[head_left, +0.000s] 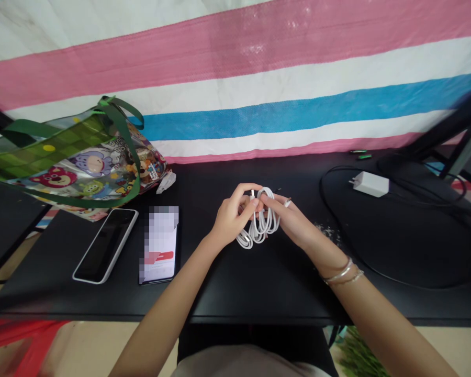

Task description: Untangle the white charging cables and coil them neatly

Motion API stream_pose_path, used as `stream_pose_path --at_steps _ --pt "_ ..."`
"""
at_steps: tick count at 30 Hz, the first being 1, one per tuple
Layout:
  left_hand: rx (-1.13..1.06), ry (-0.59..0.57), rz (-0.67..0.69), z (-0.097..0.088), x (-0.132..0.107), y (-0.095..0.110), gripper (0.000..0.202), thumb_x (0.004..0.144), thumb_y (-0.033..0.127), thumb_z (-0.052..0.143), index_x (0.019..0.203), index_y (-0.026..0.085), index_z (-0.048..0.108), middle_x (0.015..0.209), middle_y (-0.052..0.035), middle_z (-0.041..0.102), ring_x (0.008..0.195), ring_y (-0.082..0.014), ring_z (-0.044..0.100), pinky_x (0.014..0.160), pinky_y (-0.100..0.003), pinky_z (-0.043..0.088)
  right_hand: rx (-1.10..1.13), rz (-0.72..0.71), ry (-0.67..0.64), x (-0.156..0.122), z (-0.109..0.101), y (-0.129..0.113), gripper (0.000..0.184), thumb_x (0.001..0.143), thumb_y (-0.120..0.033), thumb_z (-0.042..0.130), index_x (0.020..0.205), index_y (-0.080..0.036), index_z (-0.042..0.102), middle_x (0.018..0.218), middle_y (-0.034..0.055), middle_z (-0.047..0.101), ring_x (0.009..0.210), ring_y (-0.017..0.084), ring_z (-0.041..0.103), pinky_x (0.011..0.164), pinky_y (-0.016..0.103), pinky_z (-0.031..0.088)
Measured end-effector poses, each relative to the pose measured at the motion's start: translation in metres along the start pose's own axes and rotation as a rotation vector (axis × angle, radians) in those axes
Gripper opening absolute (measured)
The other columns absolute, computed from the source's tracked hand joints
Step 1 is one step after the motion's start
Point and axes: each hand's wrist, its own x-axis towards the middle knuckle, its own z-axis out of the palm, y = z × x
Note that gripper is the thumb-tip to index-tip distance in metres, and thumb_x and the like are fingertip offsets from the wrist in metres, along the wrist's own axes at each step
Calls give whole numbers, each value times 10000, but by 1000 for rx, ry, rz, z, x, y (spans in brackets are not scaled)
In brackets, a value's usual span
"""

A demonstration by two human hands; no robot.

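Note:
A white charging cable (264, 222), gathered in several loops, is held up over the black table between both hands. My left hand (235, 212) is closed on its left side, thumb and fingers pinching near a metal plug that points up. The fingers of my right hand (288, 214) wrap the top and right of the loops. Another metal connector end shows low on the left of the bundle. Some fingertips are hidden behind the cable.
On the black table (235, 293) lie a white-edged phone (105, 246), a lit phone (159, 243) and a cartoon-printed bag (90, 167) at left. A white charger (371, 184), black cable (349, 251) and green batteries (364, 156) are at right. Striped sheeting (235, 78) hangs behind.

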Motion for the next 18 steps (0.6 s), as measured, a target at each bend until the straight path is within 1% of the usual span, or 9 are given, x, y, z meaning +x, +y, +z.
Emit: stream_pose_path --at_steps 10,18 --pt "49 6 -23 0 -1 0 206 889 238 464 1082 203 523 647 48 605 581 -105 602 587 -198 456 -19 9 18 1 -1 2 459 594 -623 721 559 -196 556 542 -18 564 514 122 521 520 255 417" --pt "74 14 -23 1 -1 -1 213 884 239 455 1085 204 520 648 44 607 585 -112 600 594 -208 458 -22 8 22 2 0 2 452 590 -616 725 554 -196 561 547 -21 558 514 117 510 518 252 407"
